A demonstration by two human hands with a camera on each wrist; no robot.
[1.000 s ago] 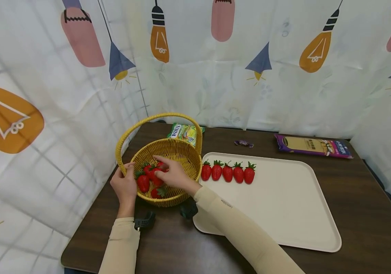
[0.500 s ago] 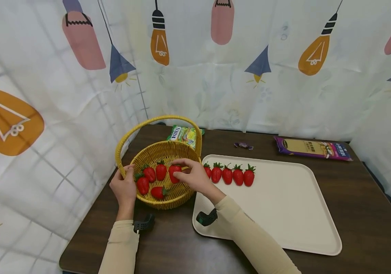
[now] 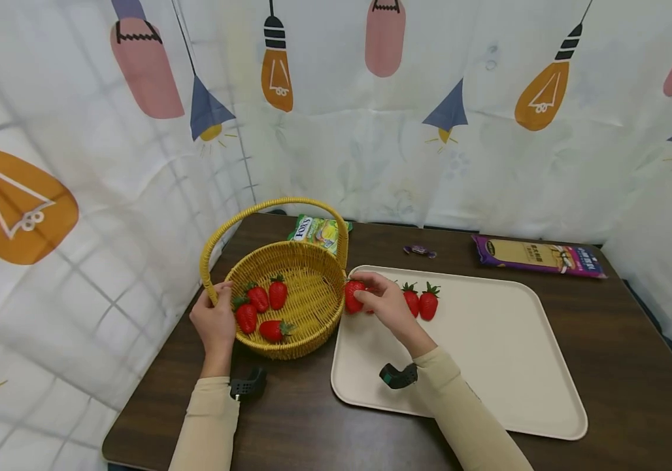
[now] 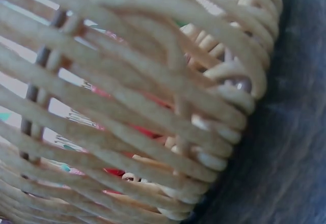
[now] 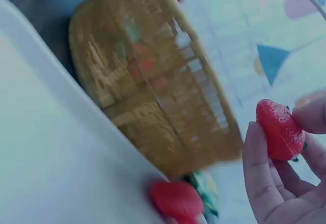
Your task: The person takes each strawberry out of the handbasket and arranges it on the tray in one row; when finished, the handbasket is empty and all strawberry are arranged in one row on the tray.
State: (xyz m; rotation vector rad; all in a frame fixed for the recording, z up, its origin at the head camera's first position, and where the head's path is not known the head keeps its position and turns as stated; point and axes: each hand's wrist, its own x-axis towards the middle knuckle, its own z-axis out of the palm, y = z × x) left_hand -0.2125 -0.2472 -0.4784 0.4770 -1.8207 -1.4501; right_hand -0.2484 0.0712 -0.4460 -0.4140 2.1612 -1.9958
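Observation:
A strawberry point(image 5: 279, 130) is pinched between the thumb and fingers of my right hand point(image 3: 391, 307), above the upper left part of the cream tray point(image 3: 459, 366). On the left, my left hand point(image 3: 214, 319) grips the yellow wicker basket point(image 3: 312, 294) at its rim, by the foot of the handle. Several red strawberries with green leaves, one of them a strawberry point(image 3: 274, 331) lying on its side, rest inside the basket. A row of strawberries lies along the tray's far edge; the strawberry point(image 3: 428, 302) at its right end shows, while my right hand partly hides the others.
Behind the basket lies a green FOX'S candy bag point(image 3: 315, 231). A small purple wrapped candy point(image 3: 420, 251) and a long purple package point(image 3: 538, 256) sit near the back edge of the dark wooden table point(image 3: 295, 418). A printed curtain point(image 3: 336, 150) surrounds the table's back and sides.
My right hand has picked a strawberry out of the basket and carried it right, over the rim to above the tray. My left hand stays at the basket.

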